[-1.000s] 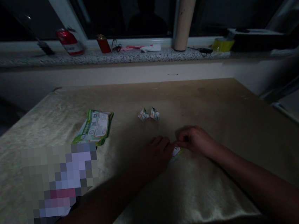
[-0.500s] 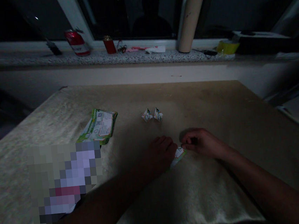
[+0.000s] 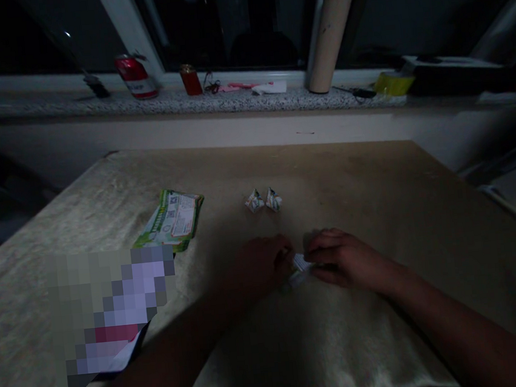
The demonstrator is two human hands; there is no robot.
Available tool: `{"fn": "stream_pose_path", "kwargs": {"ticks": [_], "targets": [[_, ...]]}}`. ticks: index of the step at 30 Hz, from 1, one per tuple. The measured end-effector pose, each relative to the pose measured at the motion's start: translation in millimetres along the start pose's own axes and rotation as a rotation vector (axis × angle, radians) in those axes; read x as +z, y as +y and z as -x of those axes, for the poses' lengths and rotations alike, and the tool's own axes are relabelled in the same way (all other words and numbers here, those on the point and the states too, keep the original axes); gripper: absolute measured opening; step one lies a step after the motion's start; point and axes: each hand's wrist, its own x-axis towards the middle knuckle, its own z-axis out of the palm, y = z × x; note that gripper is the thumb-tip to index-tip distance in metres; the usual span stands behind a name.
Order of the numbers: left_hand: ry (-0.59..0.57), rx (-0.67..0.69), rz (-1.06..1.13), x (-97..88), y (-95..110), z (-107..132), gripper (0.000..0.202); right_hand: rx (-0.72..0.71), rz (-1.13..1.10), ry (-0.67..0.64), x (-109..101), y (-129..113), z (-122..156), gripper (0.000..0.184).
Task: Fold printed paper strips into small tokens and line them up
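A small piece of printed paper (image 3: 300,263), white with some green, lies low over the cloth between my hands. My left hand (image 3: 264,262) has curled fingers and pinches its left side. From the right, my right hand (image 3: 336,255) closes its thumb and fingers on the other edge. The fingers cover much of the paper, and its folds are hard to make out in the dim light. Just beyond the hands stand two small folded paper shapes (image 3: 254,201) with pointed tops, side by side, in similar white and green print.
A green and white printed packet (image 3: 176,219) lies on the left of the cloth-covered table (image 3: 352,178), with a pixelated flat object (image 3: 129,303) nearer me. On the windowsill (image 3: 162,105) stand a red can (image 3: 136,77), a small red container (image 3: 191,80) and a cardboard tube (image 3: 333,34).
My left hand has turned so its thumb and fingers pinch the paper. My right hand has shifted slightly and lies further over it. The packet and folded shapes stay in place.
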Motion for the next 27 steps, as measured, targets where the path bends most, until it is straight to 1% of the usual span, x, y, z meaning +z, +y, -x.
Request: {"fn": "stream_pose_path", "kwargs": {"ticks": [3, 6, 9, 12, 14, 17, 20, 23, 25, 27], "targets": [[-0.124, 0.001, -0.077, -14.3, 0, 11, 0.025, -0.007, 0.069, 0.007, 2, -4, 0, 0.016], [-0.191, 0.117, -0.162, -19.9, 4, 19, 0.036, -0.026, 0.118, 0.013, 4, -9, 0, 0.017], [-0.216, 0.15, -0.228, -17.9, 7, 21, 0.03, -0.024, 0.128, 0.012, 4, -13, -1, 0.017], [-0.217, 0.115, -0.243, -14.8, 7, 20, 0.017, -0.006, 0.103, -0.008, 1, -14, -2, 0.018], [-0.229, 0.096, -0.238, -13.7, 6, 19, 0.014, 0.002, 0.078, -0.024, -1, -13, -2, 0.019], [-0.244, 0.049, -0.208, -12.3, 6, 18, 0.019, 0.014, 0.023, -0.027, -2, -11, -3, 0.019], [-0.23, -0.05, -0.168, -10.0, 7, 19, 0.024, 0.052, -0.039, -0.005, -1, -9, -4, 0.017], [-0.209, -0.14, -0.158, -7.7, 8, 20, 0.026, 0.116, -0.082, 0.017, 0, -9, -6, 0.015], [-0.21, -0.169, -0.16, -7.1, 9, 20, 0.027, 0.17, -0.104, 0.019, 2, -9, -7, 0.017], [-0.214, -0.19, -0.175, -7.5, 9, 19, 0.028, 0.225, -0.119, 0.018, 3, -10, -8, 0.021]]}}
